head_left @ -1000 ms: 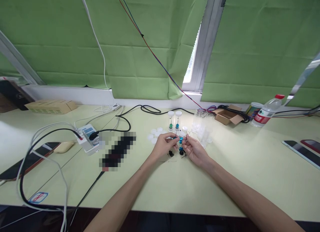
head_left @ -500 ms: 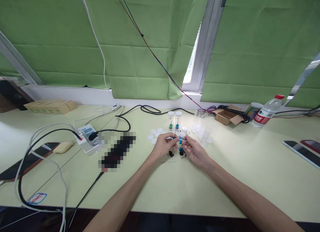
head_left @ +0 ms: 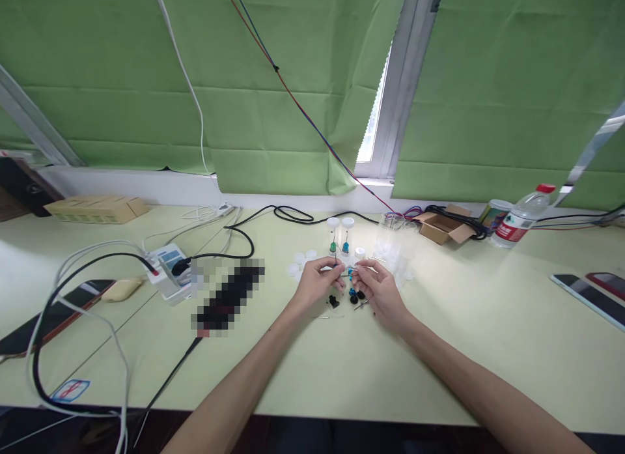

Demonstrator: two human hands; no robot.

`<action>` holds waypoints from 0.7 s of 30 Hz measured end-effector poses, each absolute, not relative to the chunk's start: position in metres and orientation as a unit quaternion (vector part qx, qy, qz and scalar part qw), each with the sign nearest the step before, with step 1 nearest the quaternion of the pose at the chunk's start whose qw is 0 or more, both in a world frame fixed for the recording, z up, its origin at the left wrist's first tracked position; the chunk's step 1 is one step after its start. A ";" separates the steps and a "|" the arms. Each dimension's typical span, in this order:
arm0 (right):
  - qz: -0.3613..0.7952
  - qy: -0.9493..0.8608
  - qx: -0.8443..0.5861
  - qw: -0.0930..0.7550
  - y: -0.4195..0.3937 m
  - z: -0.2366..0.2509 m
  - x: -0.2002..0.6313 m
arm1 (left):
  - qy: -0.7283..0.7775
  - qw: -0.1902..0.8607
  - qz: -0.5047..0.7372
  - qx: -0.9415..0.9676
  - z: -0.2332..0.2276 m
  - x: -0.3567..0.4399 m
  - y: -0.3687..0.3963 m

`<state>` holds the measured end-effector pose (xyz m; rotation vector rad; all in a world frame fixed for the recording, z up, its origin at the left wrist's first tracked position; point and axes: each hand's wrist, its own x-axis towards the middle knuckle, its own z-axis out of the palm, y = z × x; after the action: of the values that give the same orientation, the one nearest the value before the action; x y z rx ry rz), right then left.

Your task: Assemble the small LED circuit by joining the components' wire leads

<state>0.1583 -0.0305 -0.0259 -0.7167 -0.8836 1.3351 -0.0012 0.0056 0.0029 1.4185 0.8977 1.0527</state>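
We can't ID the blue part [head_left: 350, 272] between our left hand [head_left: 316, 284] and right hand [head_left: 384, 292]: too small, partly covered. Black thing [head_left: 229, 299] left of them: pixelated. White phone [head_left: 588, 302] far right of them: edge-cropped.

Forearms [head_left: 251, 359] angled inward | both hands [head_left: 317, 284] curled, near each other
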 end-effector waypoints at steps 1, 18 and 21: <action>0.575 -0.396 -0.318 0.642 -0.031 -0.025 0.158 | 0.380 0.550 0.444 0.597 0.003 -0.001 0.005; 0.524 -0.450 -0.360 0.627 -0.030 -0.030 0.159 | 0.372 0.538 0.444 0.612 0.000 0.000 0.004; 0.520 -0.452 -0.367 0.625 -0.029 -0.031 0.160 | 0.370 0.531 0.449 0.616 -0.002 0.000 0.004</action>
<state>0.1596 -0.0288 -0.0315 -0.8411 -1.0372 1.1929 0.0004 0.0039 -0.0016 1.4700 0.8826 1.0711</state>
